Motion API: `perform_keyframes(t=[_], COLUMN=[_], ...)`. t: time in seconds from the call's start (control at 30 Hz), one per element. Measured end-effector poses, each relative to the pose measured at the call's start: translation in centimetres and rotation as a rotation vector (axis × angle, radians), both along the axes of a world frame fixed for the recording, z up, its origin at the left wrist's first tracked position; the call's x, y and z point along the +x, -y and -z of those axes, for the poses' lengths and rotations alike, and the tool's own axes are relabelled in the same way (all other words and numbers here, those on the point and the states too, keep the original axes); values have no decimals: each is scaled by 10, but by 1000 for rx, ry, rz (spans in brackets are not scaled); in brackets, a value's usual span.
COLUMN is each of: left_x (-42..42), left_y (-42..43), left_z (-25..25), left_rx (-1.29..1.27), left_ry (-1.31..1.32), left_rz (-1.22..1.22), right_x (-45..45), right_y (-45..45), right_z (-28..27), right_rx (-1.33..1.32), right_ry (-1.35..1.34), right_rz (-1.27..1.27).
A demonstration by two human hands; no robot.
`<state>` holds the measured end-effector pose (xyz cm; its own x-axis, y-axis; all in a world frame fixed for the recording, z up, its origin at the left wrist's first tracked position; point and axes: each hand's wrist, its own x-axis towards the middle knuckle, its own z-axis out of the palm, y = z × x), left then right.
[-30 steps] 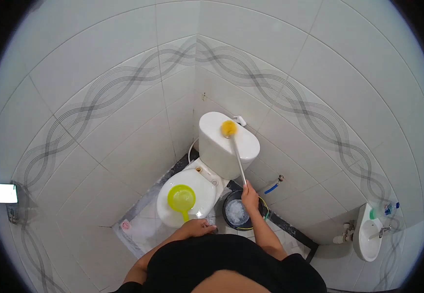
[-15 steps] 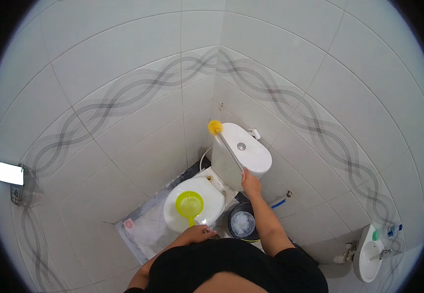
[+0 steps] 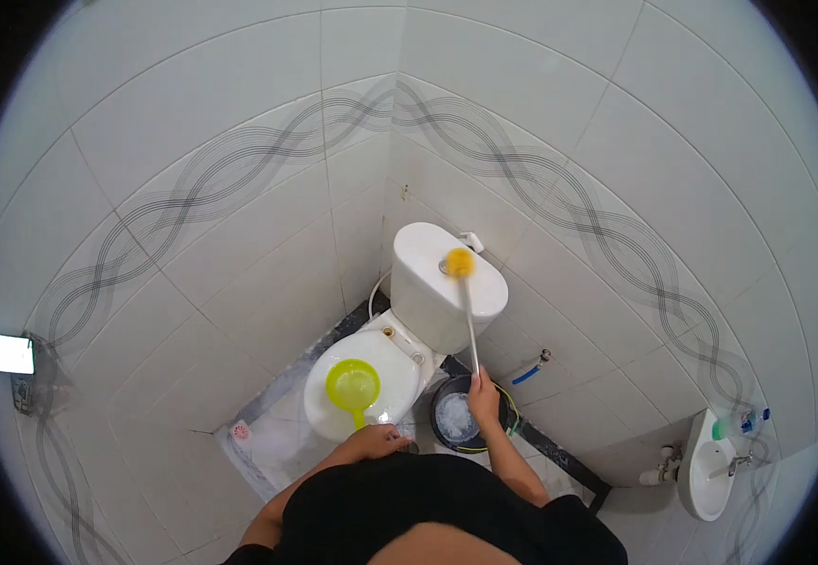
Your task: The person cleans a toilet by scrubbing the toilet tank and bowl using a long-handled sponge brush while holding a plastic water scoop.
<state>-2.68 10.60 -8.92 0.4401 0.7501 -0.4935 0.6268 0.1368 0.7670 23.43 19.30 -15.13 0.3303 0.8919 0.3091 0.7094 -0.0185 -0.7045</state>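
My right hand [image 3: 484, 399] is closed round the lower end of a long-handled brush [image 3: 470, 325]. Its round yellow head [image 3: 460, 263] is over the lid of the white toilet tank [image 3: 437, 299], beside the flush button. My left hand [image 3: 378, 441] is curled at the front of the toilet, by the handle of a lime-green dipper [image 3: 353, 384]; whether it grips the handle is hard to tell. The dipper lies on the closed white toilet lid [image 3: 319, 400]. Below my right hand stands a dark bucket [image 3: 439, 437] with foamy water [image 3: 455, 417].
A small white sink [image 3: 708, 480] with a tap and bottles is on the right wall. A blue hose end [image 3: 526, 375] hangs from a wall valve. On the left wall a lit phone [image 3: 10, 353] sits in a holder. A pink round drain piece [image 3: 240, 431] lies on the floor.
The brush head swung left to the tank's corner, then back right over the flush button. My right hand moved slightly with it. My left hand stayed near the dipper handle.
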Motion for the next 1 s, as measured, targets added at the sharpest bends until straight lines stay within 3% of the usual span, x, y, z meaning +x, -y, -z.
perform_keyframes(t=[0.07,0.1,0.17,0.27,0.3,0.4,0.43,0.47,0.53,0.57,0.63,0.73,0.87,0.93,1.0], left_x=[1,1,3,7,6,6,6,6,7,6,1,-2,-8,-12,-14], left_y=[-2,-1,-1,-3,-3,-4,-4,-2,-1,-1,1,4,7,8,11], left_z=[-2,-2,4,15,17,13,13,15,15,14,14,15,30,29,17], left_rx=[1,6,9,8,-2,5,6,2,4,-4,-9,4,22,18,9], left_ry=[-23,-47,-40,-19,-9,-2,-5,-3,-3,0,-7,-11,-1,-4,-12], left_rz=[3,1,27,49,47,95,99,93,81,76,70,23,-38,-57,-89], right_x=[7,15,29,28,20,10,12,9,-6,-6,-13,-12,-40,-48,-55], right_y=[42,48,56,56,59,48,36,24,-1,-10,-21,-63,-94,-95,-108], right_z=[-57,-47,-19,-4,-33,-67,-41,-24,-16,-23,-64,-33,-33,-69,-49], right_rx=[-537,-544,-278,-186,-358,-501,-340,-340,-195,-191,-551,-296,-313,-490,-393], right_ry=[164,162,7,-63,-56,93,14,13,-70,-76,196,104,123,369,259], right_rz=[15,22,113,106,71,47,66,66,131,128,-68,-47,-87,-248,-185])
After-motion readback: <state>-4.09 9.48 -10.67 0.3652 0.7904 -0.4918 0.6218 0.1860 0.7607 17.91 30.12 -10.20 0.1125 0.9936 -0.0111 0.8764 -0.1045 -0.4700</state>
